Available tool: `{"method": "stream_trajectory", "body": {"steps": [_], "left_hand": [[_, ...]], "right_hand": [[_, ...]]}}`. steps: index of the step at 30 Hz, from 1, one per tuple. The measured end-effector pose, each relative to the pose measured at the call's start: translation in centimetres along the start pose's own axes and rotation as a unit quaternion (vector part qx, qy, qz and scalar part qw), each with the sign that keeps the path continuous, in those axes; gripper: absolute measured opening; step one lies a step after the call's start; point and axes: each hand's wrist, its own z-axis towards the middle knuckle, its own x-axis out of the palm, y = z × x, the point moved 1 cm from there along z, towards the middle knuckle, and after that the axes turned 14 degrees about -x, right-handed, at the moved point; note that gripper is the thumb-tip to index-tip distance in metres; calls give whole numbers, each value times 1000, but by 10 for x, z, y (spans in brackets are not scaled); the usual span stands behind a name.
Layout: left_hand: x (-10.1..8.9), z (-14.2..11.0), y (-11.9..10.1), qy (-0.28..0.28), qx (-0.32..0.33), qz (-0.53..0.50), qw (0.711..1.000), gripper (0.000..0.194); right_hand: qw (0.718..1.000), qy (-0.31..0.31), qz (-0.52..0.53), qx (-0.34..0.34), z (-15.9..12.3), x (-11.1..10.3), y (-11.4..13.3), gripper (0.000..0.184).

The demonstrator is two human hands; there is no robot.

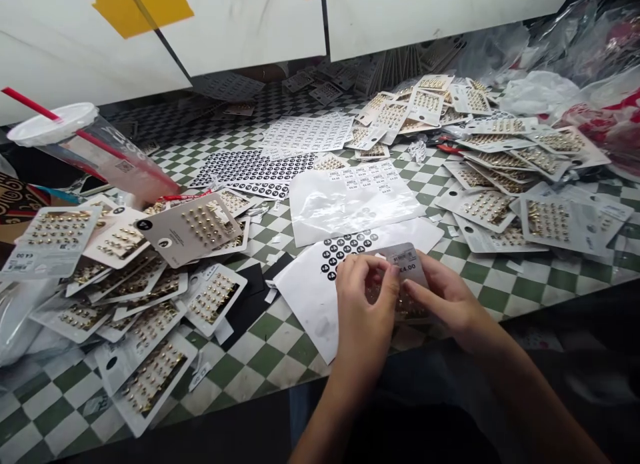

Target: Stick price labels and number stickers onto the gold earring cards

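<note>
Price-marked card (409,267) was over the checkered table's (270,325) near edge, right hand (447,303) closed on its right side, left hand (367,287) pinched at its face, hold unclear.

I count two hands, my left hand (367,291) and my right hand (445,297), with one card (413,267) between them. On the tabletop (280,347) I make out at least ten more cards in the left pile (213,297) and over a dozen in the heaps to the right (550,217), too overlapped for an exact tally. I also see two sheets of price labels (305,134), at least two sheets of round black stickers (255,167), one lidded cup (125,157), one red straw (30,104) and two yellow patches (170,4).
</note>
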Motion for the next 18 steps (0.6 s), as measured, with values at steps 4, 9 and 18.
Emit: {"method": "stream_trajectory", "body": {"steps": [4, 9, 18], "left_hand": [[-3, 0, 4, -1, 2, 26, 1000, 10], [-3, 1, 7, 0, -3, 52, 999, 9], [-1, 1, 10, -47, 50, 131, 989, 6]], "right_hand": [[1000, 7, 19, -8, 1, -4, 0, 36], [998, 58, 7, -35, 2, -16, -10, 28], [989, -33, -93, -109, -22, 6, -3, 31]]}}
